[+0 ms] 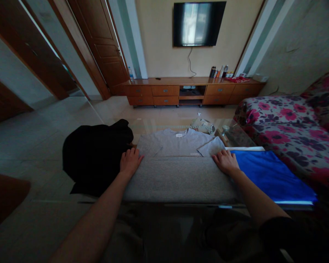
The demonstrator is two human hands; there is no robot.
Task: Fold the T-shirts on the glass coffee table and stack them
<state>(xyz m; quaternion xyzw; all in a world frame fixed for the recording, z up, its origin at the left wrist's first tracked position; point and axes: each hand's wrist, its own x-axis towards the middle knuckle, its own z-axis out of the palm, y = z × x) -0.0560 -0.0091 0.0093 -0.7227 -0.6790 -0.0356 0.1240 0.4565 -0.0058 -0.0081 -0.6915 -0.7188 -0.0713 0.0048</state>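
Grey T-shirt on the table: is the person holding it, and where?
Not gripped, it seems: the left hand and right hand lie flat on the grey T-shirt, pressing the two ends of its folded-up lower part.

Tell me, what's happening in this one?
A person has a grey T-shirt spread flat before them, its near part folded over. The left hand presses the left end of that fold, the right hand the right end, both palms flat. A black garment lies to the left, a folded blue garment to the right.
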